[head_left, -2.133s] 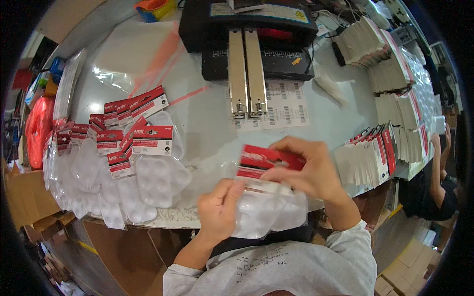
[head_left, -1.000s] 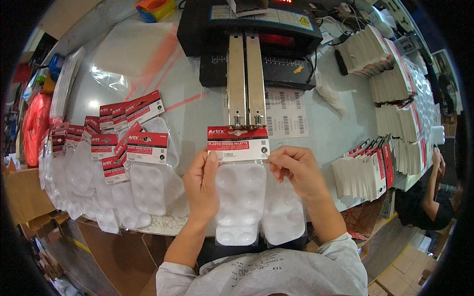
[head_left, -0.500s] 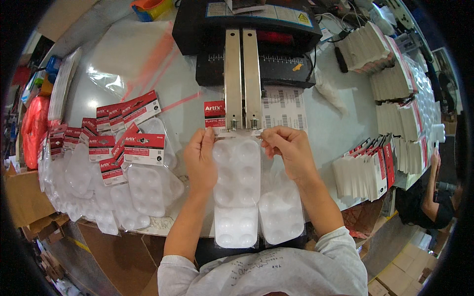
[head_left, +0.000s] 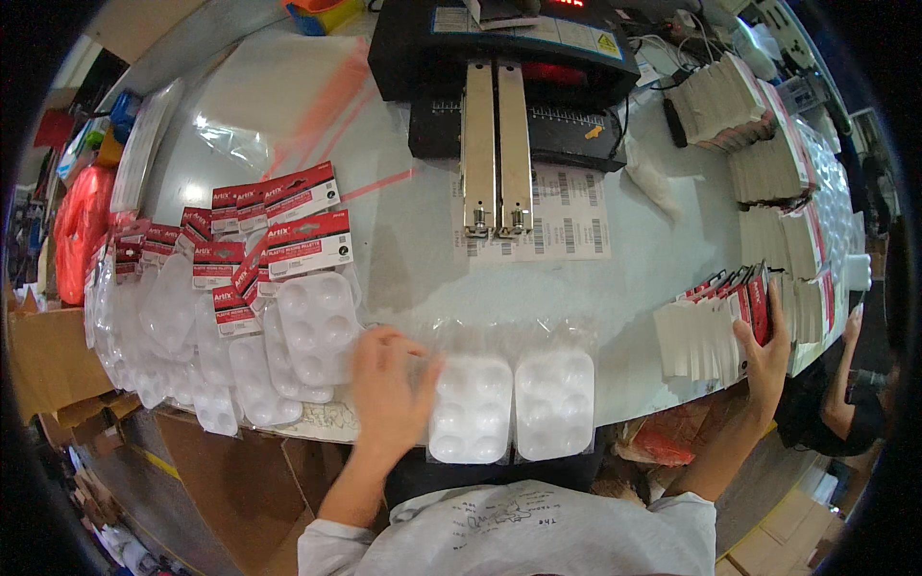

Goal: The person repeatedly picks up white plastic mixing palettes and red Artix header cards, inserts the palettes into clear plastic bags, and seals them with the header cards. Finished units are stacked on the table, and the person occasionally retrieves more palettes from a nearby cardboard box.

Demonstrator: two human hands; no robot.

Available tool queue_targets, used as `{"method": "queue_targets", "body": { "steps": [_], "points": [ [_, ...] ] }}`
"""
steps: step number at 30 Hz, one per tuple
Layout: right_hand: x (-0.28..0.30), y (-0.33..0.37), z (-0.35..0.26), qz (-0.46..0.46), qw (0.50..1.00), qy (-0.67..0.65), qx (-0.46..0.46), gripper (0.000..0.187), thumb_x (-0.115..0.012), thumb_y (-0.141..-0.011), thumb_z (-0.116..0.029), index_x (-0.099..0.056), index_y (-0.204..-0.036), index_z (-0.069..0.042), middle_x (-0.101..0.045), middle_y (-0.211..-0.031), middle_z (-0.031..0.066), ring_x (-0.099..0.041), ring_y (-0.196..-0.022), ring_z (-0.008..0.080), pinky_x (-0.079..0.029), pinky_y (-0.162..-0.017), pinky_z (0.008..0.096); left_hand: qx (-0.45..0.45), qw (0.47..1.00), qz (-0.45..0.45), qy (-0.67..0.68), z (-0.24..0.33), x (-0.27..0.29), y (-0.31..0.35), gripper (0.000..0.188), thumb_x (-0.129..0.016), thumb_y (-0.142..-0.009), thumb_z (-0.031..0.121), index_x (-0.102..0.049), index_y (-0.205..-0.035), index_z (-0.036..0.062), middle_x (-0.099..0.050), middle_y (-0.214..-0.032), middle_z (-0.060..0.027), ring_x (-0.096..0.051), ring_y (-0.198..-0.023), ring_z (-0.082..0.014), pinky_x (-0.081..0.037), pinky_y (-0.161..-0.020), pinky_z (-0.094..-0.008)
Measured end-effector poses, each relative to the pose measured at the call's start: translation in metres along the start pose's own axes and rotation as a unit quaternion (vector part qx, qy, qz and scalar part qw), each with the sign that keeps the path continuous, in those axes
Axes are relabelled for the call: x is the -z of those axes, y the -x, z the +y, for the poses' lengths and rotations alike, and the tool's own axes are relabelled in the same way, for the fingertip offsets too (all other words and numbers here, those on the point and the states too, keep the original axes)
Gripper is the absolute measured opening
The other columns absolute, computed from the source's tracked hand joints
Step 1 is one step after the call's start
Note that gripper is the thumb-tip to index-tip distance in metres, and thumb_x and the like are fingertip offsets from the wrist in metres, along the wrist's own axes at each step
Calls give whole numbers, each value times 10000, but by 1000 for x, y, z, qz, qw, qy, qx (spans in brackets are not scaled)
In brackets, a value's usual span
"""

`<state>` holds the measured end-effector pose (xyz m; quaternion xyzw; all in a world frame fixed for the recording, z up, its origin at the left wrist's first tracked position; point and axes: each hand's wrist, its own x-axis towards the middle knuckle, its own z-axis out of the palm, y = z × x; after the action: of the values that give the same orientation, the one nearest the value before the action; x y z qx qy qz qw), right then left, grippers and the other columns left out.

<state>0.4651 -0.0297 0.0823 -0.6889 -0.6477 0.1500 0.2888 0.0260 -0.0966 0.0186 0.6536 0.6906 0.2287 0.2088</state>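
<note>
My left hand (head_left: 392,389), slightly blurred, is over the front of the table, its thumb and fingers apart with nothing seen between them. Beside it are two white plastic paint palettes, the left palette (head_left: 471,411) and the right palette (head_left: 554,405), in clear bags at the table's front edge. At the right, my right hand (head_left: 765,341) has its thumb and fingers around a red-and-white header card (head_left: 757,312) at the end of a row of folded cards (head_left: 691,336). Left of my left hand, a bagged palette with a header card (head_left: 312,322) tops a pile.
A black machine (head_left: 509,53) with two metal arms (head_left: 496,144) stands at the back, over a barcode label sheet (head_left: 567,226). Clear bags (head_left: 279,86) lie back left. More card stacks (head_left: 768,173) line the right side. Another person's arm (head_left: 843,374) shows at far right.
The carded palette has gone from under the metal arms to the left pile. My left hand has come back from the machine toward me; my right hand has moved right to the header cards.
</note>
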Motion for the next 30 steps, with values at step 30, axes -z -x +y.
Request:
{"method": "queue_targets", "body": {
  "steps": [30],
  "points": [
    [-140,-16,-167,-344,909,-222,77,280,-786,-680,-212,-651,-807,-2,-592,-607,25,-521,-543,84,-423,-518,232,128,916,63,375,40,-2,-6,198,-580,-892,155,-607,-805,-20,-516,-592,1,-388,-560,-40,-329,-494,-200]
  ]
}}
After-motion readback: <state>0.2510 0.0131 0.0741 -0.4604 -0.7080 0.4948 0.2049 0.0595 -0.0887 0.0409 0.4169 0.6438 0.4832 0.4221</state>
